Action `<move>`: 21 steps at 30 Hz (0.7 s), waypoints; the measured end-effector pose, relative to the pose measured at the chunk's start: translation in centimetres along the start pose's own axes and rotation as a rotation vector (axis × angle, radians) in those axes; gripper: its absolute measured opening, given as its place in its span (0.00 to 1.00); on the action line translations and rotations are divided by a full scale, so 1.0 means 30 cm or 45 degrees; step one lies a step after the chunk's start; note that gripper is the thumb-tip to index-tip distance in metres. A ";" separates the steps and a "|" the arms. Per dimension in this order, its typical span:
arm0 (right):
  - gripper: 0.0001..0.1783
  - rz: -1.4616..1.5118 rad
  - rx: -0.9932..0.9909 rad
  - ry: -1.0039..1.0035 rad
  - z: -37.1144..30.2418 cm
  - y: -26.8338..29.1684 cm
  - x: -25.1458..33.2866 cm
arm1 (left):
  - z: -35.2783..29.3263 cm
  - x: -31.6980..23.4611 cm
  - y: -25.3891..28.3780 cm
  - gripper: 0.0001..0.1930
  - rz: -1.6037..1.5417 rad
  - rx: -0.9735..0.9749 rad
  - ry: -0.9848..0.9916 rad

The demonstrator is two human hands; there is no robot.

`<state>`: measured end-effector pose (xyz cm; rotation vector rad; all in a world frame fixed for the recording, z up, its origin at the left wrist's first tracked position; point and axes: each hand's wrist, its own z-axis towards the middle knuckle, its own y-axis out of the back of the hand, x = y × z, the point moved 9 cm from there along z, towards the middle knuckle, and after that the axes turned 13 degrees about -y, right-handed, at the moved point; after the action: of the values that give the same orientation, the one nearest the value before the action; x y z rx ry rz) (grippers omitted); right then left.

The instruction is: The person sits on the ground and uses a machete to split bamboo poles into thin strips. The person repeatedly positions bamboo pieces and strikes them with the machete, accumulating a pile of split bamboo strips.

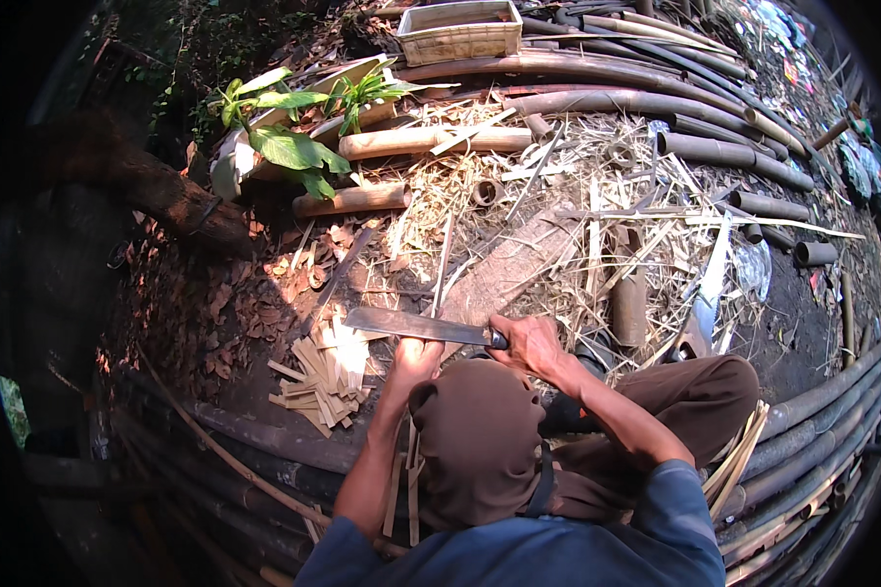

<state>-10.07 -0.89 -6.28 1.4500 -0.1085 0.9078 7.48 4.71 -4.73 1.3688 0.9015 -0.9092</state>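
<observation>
A: Which step does the person seem to be in?

B: Splitting, by the look of it. The right hand is closed around the dark handle of a broad, flat steel chopping knife, whose blade lies level and points toward the person's left. The left hand sits just under the blade, curled around what appear to be thin pale bamboo strips that run down between the forearms; how firmly the fingers clamp them cannot be told, since the knee in brown cloth hides part of them.

A: What does the next move call for?

B: Probably a steady edge on the strip's end, with the left fingers kept clear of the blade, because they lie very close beneath it.

A: And what lies around?

B: A fanned heap of short pale cut bamboo slats rests on the ground just to the left of the left hand. Ahead is a worn grey chopping log amid straw-like shavings. Farther off lie long grey-brown bamboo poles, a short tan bamboo section, a broad-leaved green plant and a pale rectangular woven tray.

A: Does anything stand in the way?

B: The raised knee crowds the strips, and the shavings clutter the ground.
</observation>
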 end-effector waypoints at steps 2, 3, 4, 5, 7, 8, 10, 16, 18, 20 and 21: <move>0.10 -0.083 0.069 -0.215 0.070 -0.025 -0.092 | -0.049 0.025 0.001 0.08 -0.134 -0.048 0.164; 0.09 -0.118 0.116 -0.334 0.107 -0.038 -0.146 | -0.097 0.012 -0.005 0.08 -0.182 -0.030 0.149; 0.08 -0.160 0.144 -0.478 0.169 -0.002 -0.236 | -0.160 -0.022 -0.006 0.11 -0.225 -0.016 0.132; 0.09 -0.050 0.155 -0.657 0.202 0.047 -0.339 | -0.197 -0.057 -0.022 0.16 -0.286 0.000 0.098; 0.12 0.046 0.092 -0.876 0.237 0.142 -0.519 | -0.215 -0.146 -0.027 0.28 -0.341 0.115 0.102; 0.12 0.109 -0.077 -0.783 0.229 0.179 -0.493 | -0.213 -0.082 0.002 0.26 -0.476 0.091 0.198; 0.10 0.116 -0.189 -0.496 0.199 0.202 -0.343 | -0.234 0.067 0.017 0.23 -0.784 -0.016 0.405; 0.10 0.097 0.118 -0.178 0.016 0.006 -0.024 | -0.050 -0.081 0.009 0.12 -0.629 -0.235 0.428; 0.10 0.006 -0.010 0.042 0.007 0.001 0.028 | -0.060 -0.052 -0.007 0.13 -0.722 -0.134 0.449; 0.11 -0.030 0.101 -0.372 0.093 -0.010 -0.132 | -0.094 0.016 0.015 0.22 -0.505 -0.064 0.285; 0.11 0.065 0.064 -0.596 0.130 0.025 -0.285 | -0.107 -0.029 -0.016 0.23 -0.631 -0.085 0.301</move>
<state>-14.51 -8.38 -9.89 1.6919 -0.4742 0.5992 6.70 7.92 -4.14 1.2310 1.4817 -1.0877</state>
